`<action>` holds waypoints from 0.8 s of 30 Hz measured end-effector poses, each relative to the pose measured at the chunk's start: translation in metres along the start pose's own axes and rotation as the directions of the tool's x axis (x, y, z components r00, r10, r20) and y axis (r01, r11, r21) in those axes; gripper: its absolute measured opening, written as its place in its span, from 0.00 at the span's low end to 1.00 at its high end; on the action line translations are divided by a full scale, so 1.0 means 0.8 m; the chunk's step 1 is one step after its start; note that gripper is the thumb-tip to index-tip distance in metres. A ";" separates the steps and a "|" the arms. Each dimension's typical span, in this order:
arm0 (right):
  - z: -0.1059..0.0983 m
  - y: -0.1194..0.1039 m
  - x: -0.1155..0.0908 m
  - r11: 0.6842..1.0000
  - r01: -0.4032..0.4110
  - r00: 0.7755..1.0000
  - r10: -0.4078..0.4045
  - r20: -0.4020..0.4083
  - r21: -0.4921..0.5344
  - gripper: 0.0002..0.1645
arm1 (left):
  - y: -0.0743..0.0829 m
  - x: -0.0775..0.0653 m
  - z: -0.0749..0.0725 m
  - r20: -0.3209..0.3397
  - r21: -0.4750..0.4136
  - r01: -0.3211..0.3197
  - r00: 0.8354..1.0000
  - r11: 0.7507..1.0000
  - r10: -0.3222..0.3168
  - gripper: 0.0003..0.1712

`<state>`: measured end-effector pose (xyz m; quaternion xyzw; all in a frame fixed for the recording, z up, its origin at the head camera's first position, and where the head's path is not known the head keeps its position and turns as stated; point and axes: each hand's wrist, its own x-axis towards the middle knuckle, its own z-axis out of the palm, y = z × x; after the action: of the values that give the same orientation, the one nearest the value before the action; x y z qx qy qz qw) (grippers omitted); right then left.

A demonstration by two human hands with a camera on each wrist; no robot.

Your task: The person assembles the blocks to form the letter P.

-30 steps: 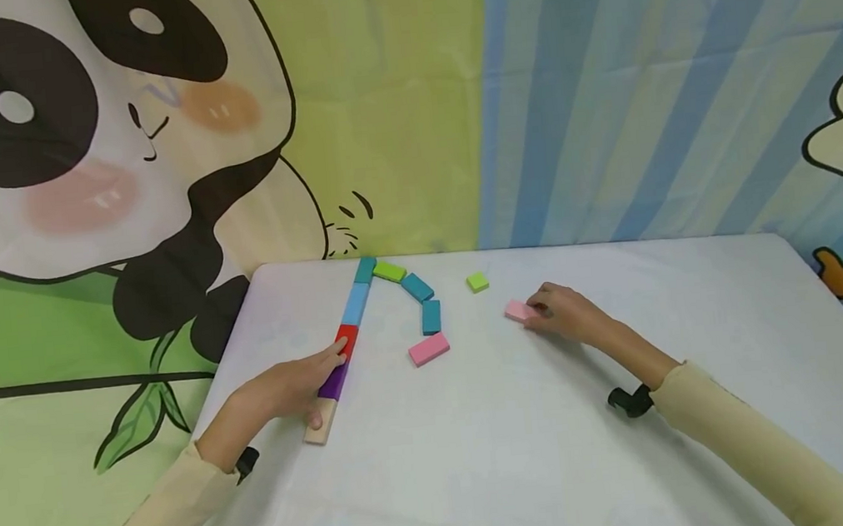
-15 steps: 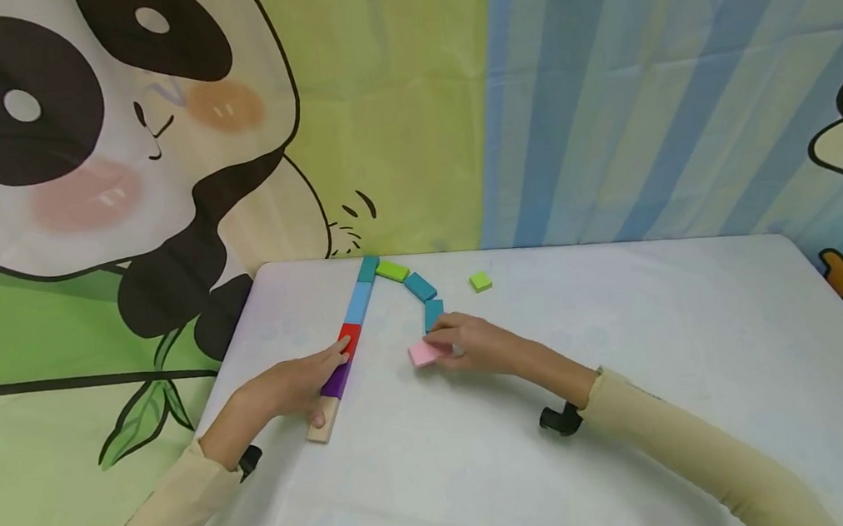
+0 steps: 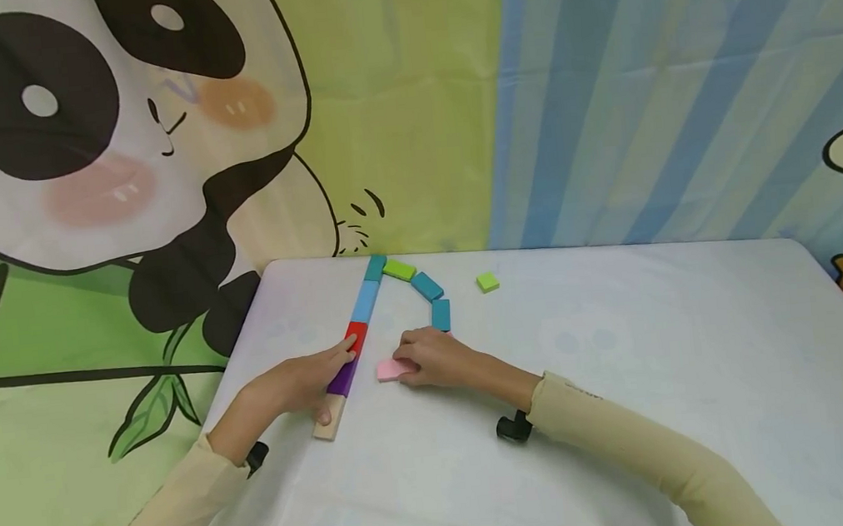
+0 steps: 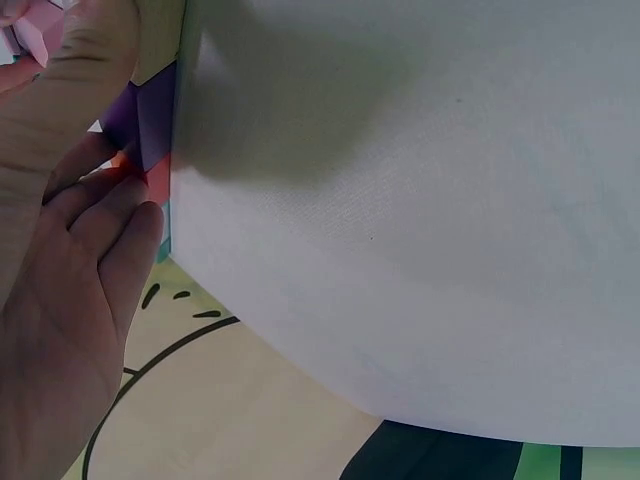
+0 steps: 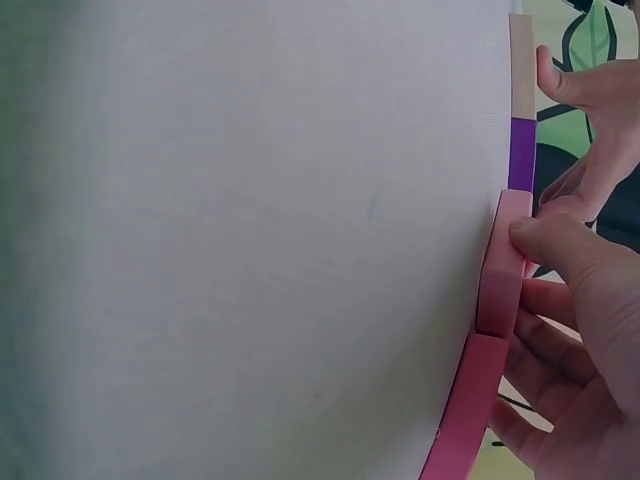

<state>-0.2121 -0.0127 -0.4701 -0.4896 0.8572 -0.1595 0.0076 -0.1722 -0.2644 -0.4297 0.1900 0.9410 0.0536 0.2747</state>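
Observation:
My right hand (image 3: 441,357) pinches a light pink block (image 3: 393,369) between thumb and fingers. In the right wrist view, that block's end touches a darker pink block (image 5: 468,405), which the hand mostly hides in the head view. My left hand (image 3: 297,387) lies along a straight row, its fingertips on the red block (image 3: 356,332) and its thumb at the plain wooden block (image 3: 328,421). Between those two sits a purple block (image 3: 343,380). Farther up the row come a light blue block (image 3: 365,301) and a teal block (image 3: 375,267).
From the row's far end a curve bends right: a green block (image 3: 399,270), a blue block (image 3: 427,286) and another blue block (image 3: 440,315). A small green block (image 3: 487,281) lies apart on the white table (image 3: 623,329). A printed panda backdrop (image 3: 395,132) stands behind.
My right hand has carried the light pink block leftward from the right side, past the blue blocks to the darker pink block's left end. The left hand stays on the row.

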 end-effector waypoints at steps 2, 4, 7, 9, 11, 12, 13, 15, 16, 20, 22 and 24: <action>-0.001 -0.001 0.000 1.000 -0.021 1.000 0.021 0.007 -0.001 0.16 | 0.001 0.000 0.000 0.001 -0.004 0.005 1.000 1.000 -0.005 0.68; -0.002 -0.001 -0.001 0.999 -0.037 0.999 0.037 0.015 -0.005 0.17 | 0.001 0.000 -0.001 0.003 -0.009 0.010 1.000 1.000 -0.010 0.67; -0.004 -0.002 -0.003 0.998 -0.051 0.998 0.052 0.027 -0.025 0.18 | 0.001 0.000 -0.001 0.002 -0.008 0.011 1.000 1.000 -0.011 0.67; -0.005 -0.001 -0.005 0.998 -0.050 0.998 0.051 0.030 -0.028 0.18 | 0.001 0.000 0.000 0.000 -0.004 0.008 1.000 1.000 -0.008 0.67; -0.009 0.002 -0.007 0.998 -0.051 0.998 0.052 0.030 -0.020 0.21 | 0.001 0.000 0.000 -0.001 -0.001 0.006 1.000 1.000 -0.006 0.67; -0.013 0.006 -0.009 0.998 -0.061 0.998 0.061 0.034 -0.017 0.23 | 0.001 0.000 0.000 0.000 -0.002 0.009 1.000 1.000 -0.009 0.67; -0.019 0.012 -0.012 0.997 -0.077 0.997 0.078 0.030 -0.010 0.25 | 0.002 0.000 0.000 0.003 -0.003 0.012 1.000 1.000 -0.012 0.67; -0.033 0.029 -0.019 0.992 -0.127 0.992 0.127 0.005 -0.018 0.28 | 0.002 0.001 0.000 0.001 -0.007 0.009 1.000 1.000 -0.009 0.67; -0.041 0.042 -0.023 0.986 -0.167 0.986 0.166 -0.018 -0.031 0.29 | 0.003 0.001 0.000 0.000 -0.010 0.009 1.000 1.000 -0.009 0.67; -0.066 0.101 -0.045 0.927 -0.368 0.928 0.360 -0.098 -0.076 0.26 | 0.002 0.000 0.001 -0.011 -0.008 0.000 1.000 1.000 0.000 0.65; -0.069 0.129 -0.057 0.903 -0.424 0.904 0.418 -0.093 -0.064 0.23 | 0.001 0.000 0.002 -0.016 -0.006 -0.005 1.000 1.000 0.005 0.65; -0.070 0.148 -0.067 0.896 -0.444 0.895 0.441 -0.073 -0.025 0.22 | 0.000 0.000 0.002 -0.018 -0.003 -0.012 1.000 1.000 0.012 0.66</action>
<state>-0.2925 0.1026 -0.4579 -0.2765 0.9489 -0.1517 0.0057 -0.1709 -0.2643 -0.4312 0.1950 0.9423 0.0584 0.2660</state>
